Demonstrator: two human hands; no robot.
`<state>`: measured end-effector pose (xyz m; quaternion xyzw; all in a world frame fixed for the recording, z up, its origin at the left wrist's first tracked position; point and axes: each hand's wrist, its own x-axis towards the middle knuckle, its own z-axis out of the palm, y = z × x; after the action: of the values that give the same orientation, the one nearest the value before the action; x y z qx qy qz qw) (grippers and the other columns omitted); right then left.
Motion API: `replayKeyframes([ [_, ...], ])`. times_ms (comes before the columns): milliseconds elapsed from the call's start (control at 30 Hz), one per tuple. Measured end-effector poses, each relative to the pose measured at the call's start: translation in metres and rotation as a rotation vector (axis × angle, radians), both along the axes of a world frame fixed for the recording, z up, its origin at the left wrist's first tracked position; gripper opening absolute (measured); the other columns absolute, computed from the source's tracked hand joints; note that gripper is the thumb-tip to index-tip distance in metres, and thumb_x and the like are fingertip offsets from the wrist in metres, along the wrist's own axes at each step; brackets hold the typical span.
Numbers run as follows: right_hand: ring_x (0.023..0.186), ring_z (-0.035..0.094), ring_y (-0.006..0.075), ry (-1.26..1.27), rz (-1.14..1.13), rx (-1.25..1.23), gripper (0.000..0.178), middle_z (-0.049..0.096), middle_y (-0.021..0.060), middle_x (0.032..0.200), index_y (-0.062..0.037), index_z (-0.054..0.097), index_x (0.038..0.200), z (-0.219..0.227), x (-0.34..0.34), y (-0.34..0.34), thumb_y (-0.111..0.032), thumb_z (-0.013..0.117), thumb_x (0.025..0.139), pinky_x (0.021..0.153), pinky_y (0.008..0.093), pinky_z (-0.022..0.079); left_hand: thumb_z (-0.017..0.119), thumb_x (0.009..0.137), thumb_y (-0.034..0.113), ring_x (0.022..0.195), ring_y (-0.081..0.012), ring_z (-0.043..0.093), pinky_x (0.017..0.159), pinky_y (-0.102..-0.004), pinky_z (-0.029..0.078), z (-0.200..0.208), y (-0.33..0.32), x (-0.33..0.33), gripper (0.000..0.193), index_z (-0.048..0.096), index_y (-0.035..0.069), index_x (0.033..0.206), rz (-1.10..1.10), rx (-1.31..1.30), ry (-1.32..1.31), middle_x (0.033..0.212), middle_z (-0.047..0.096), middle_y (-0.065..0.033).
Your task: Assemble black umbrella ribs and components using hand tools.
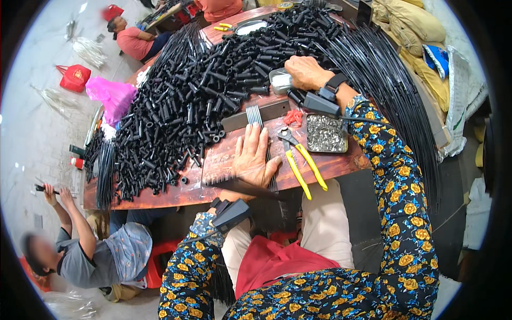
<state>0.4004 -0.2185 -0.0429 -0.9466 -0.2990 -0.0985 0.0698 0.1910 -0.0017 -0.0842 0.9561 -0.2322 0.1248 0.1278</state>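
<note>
My left hand (252, 160) lies flat on the wooden table, fingers stretched out, over a row of thin rods (253, 113). Their silvery ends rest side by side across a dark metal bar (232, 122). A dark, blurred strip (240, 186) crosses near that wrist; its kind is unclear. My right hand (306, 73) is curled at the edge of a small clear container (281, 81) with whitish contents. Its fingertips are hidden, so what they hold cannot be seen. Between me and the bar lie end-cutting pliers (301, 160) with yellow handles, jaws pointing away.
Black tubular pieces (176, 106) heap over the table. Long black rods (384, 80) are spread along its right side. A tray of small metal bits (326, 133) and red bands (293, 118) sit near the pliers. People sit at left (101, 250) and far left (136, 40).
</note>
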Motion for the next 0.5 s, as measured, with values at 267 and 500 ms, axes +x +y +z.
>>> replayKeyframes([
  [267, 0.082, 0.066, 0.0380, -0.126, 0.063, 0.093, 0.013, 0.066, 0.0228, 0.085, 0.0023, 0.064, 0.080, -0.005, 0.004, -0.009, -0.005, 0.061, 0.070, 0.070, 0.0457, 0.053, 0.057, 0.090, 0.033, 0.143, -0.0383, 0.017, 0.115, -0.0474, 0.016, 0.015, -0.005, -0.002, 0.071, 0.029, -0.003, 0.143, 0.014, 0.029, 0.115, 0.150, 0.023, -0.0246],
  [500, 0.081, 0.066, 0.0402, -0.131, -0.003, 0.236, 0.009, 0.066, 0.0244, 0.081, 0.0015, 0.065, 0.078, -0.011, 0.008, -0.014, -0.004, 0.060, 0.073, 0.071, 0.0463, 0.053, 0.057, 0.090, 0.032, 0.143, -0.0381, 0.017, 0.115, -0.0473, 0.016, 0.015, -0.006, -0.004, 0.069, 0.029, -0.003, 0.143, 0.002, -0.004, 0.102, 0.151, 0.023, -0.0240],
])
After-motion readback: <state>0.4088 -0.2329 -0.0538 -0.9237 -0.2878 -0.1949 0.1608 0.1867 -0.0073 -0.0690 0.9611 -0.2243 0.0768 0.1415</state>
